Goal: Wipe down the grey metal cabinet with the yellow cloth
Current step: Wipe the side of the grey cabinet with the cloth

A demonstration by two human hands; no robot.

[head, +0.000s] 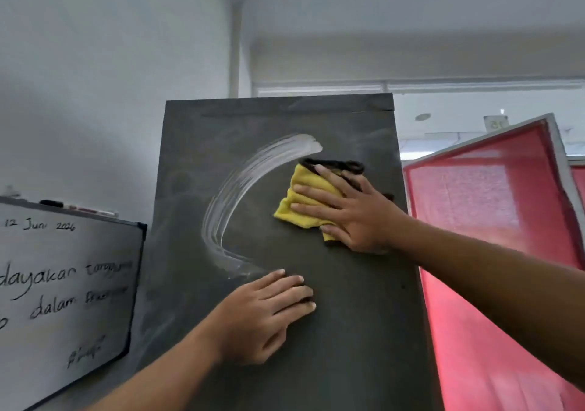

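- Grey metal cabinet stands upright right before me, its dark face filling the middle of my view
- Yellow cloth, crumpled and dark-edged, lies pressed against the upper right part of that face, under my right hand
- My right hand is flat, fingers straight and spread, pushing on the cloth rather than curling round it
- My left hand rests lower down on the bare metal, fingers straight and close together, holding nothing
- A pale curved smear arcs from just above the cloth down to just beside my left fingertips
- A whiteboard with handwriting sits at the cabinet's left; a red screen stands at its right
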